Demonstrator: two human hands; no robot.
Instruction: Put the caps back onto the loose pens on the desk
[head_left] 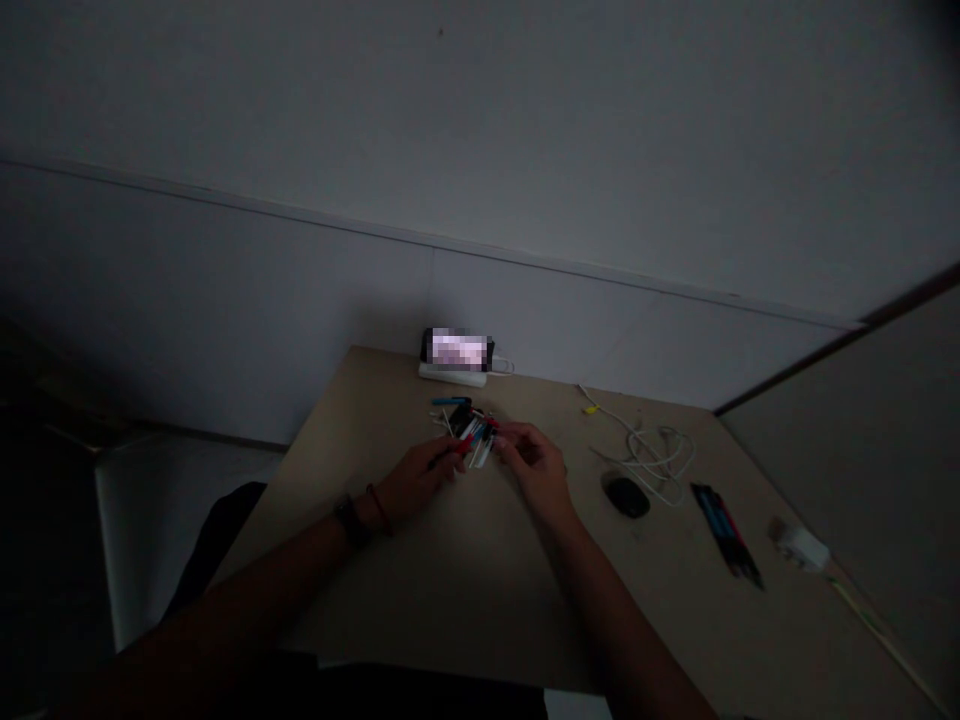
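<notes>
On the desk lies a small heap of pens and pen parts, white, black, blue and red. My left hand, with a dark watch and a red bracelet on the wrist, is closed around a red and black pen at the heap's left side. From the right, my right hand reaches to the heap with thumb and fingers pinched. What sits in that pinch is too dark and small to tell. A blue pen with a dark end lies just behind the heap.
A phone with a lit, blurred screen leans on a white block by the wall. To the right are a black mouse, a coiled white cable, a row of pens and a white plug adapter with a cord.
</notes>
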